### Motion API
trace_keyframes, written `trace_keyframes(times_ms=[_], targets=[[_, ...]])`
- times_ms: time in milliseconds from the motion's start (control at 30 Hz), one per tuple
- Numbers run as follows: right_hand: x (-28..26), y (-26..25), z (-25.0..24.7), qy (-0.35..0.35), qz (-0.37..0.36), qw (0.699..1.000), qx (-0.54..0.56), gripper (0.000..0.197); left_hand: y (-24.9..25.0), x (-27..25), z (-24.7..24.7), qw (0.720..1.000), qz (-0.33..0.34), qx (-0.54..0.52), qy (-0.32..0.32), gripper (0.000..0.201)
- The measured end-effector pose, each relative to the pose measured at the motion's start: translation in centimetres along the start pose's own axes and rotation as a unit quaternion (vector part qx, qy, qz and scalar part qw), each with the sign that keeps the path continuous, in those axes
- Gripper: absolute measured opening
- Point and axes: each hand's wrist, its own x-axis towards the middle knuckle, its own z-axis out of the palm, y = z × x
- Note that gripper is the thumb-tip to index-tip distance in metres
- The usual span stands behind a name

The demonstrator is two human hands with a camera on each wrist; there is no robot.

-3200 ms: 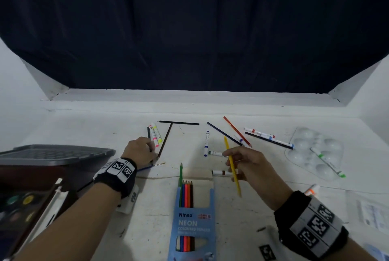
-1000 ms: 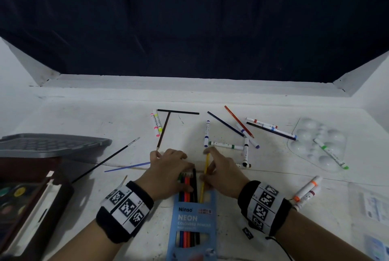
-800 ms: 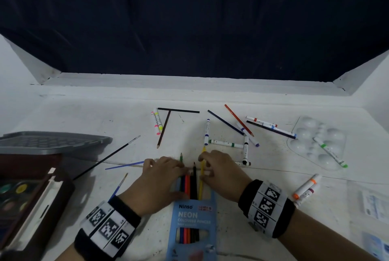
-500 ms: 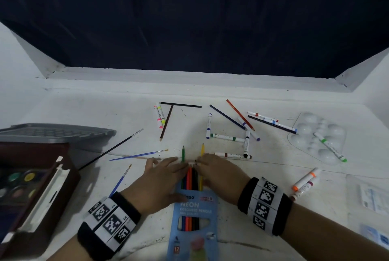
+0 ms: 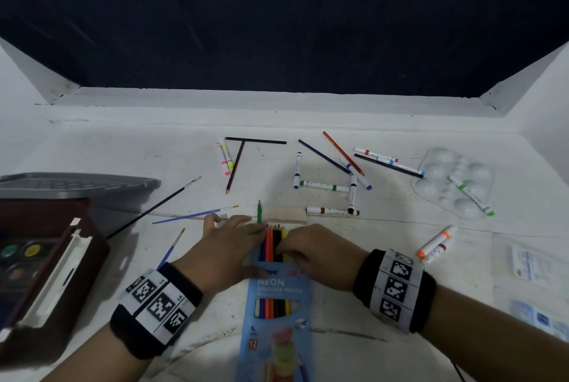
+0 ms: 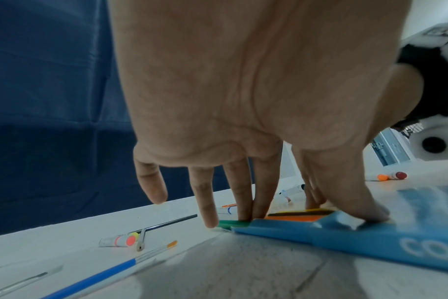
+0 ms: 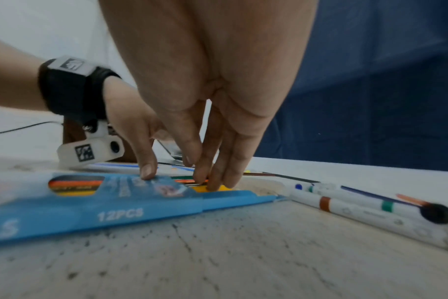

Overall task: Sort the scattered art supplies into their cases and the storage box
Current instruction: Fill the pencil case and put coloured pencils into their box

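Note:
A blue pencil case (image 5: pixel 278 292) lies flat near the table's front edge, its flap open at the far end. Several coloured pencils sit in it. My left hand (image 5: pixel 240 237) lies on the case's left side with straight fingers, thumb pressing the case (image 6: pixel 371 234) and fingertips on a green pencil (image 6: pixel 233 223) that sticks out beyond the others (image 5: pixel 259 210). My right hand (image 5: pixel 304 246) presses straight fingertips on the yellow pencil (image 7: pixel 200 189) at the case's right edge (image 7: pixel 115 206); its tip (image 5: pixel 283 232) is level with its neighbours.
Markers (image 5: pixel 323 186) and loose pencils (image 5: pixel 323 157) lie scattered beyond the case, paintbrushes (image 5: pixel 194 214) to the left. A white palette (image 5: pixel 452 178) sits far right, two markers (image 5: pixel 435 243) nearer. A paint box (image 5: pixel 46 261) and a grey lid (image 5: pixel 77 183) stand at left.
My right hand brought the yellow pencil down and slid it into the case until only its tip shows. My left hand left the brushes and came to rest on the case.

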Motion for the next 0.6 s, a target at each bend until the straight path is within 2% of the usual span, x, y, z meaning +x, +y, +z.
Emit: trace_keyframes(times_ms=[133,200,333,400,433,600], targets=[[-1.2,1.3,-0.8,0.108,0.014,0.993,0.040,0.023,0.1,0.4,-1.4,1.000,0.018,-0.008,0.016,0.062],[-2.1,2.6,-1.7,0.152,0.059,0.986,0.040,0.021,0.1,1.2,-2.4,0.997,0.027,-0.034,0.066,0.053],[-4.0,6.3,-4.3,0.228,0.162,0.960,-0.004,0.016,0.2,4.9,-4.2,0.974,0.056,-0.111,0.191,0.051],[-4.9,8.6,-6.0,0.214,0.218,0.951,-0.042,0.017,0.3,7.9,-5.1,0.960,0.072,-0.123,0.240,0.044],[-5.2,9.7,-6.8,0.192,0.247,0.948,-0.066,0.019,0.4,9.5,-5.8,0.960,0.075,-0.124,0.241,0.045],[-5.2,15.0,-9.6,0.061,0.344,0.931,-0.106,0.043,2.1,16.8,-8.2,0.993,0.051,-0.044,0.102,0.046]])
